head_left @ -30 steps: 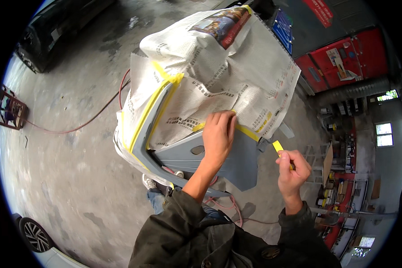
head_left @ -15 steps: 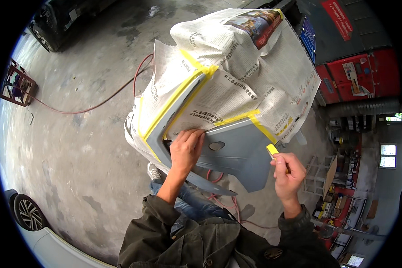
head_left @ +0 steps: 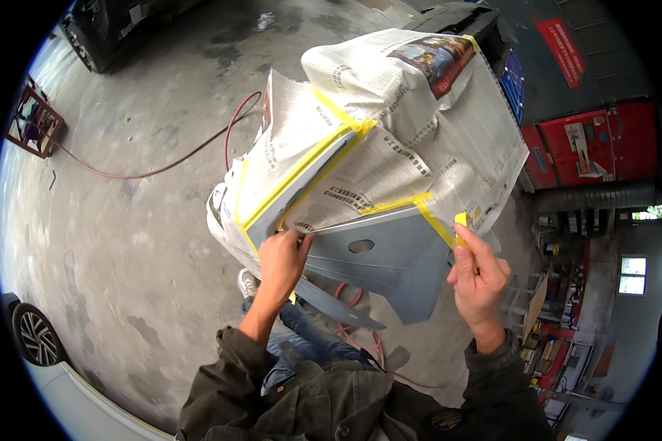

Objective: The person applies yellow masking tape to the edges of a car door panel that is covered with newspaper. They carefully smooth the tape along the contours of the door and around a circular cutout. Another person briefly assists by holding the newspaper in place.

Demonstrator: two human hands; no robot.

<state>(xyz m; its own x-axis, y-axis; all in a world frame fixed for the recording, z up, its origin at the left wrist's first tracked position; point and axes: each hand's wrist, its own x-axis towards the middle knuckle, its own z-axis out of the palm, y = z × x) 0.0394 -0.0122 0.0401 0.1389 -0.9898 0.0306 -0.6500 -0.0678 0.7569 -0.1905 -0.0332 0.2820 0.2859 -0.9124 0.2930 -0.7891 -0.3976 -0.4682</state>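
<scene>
A grey car body panel (head_left: 381, 259) stands in front of me, mostly wrapped in newspaper (head_left: 390, 140) held down by strips of yellow masking tape (head_left: 312, 165). My left hand (head_left: 281, 261) presses its fingertips on the lower left edge of the paper where it meets the bare grey panel. My right hand (head_left: 478, 275) is at the panel's right edge, pinching the end of a yellow tape strip (head_left: 460, 224) that runs up along the paper's edge.
A red hose (head_left: 198, 151) snakes over the stained concrete floor. A dark car (head_left: 118, 29) stands at the top left, a small cart (head_left: 31, 125) at the far left, a wheel (head_left: 35, 336) at the lower left. Red tool cabinets (head_left: 596, 143) stand on the right.
My left hand has slid from the middle of the paper's lower edge to its left end. My right hand has come up to the panel's right edge with the tape.
</scene>
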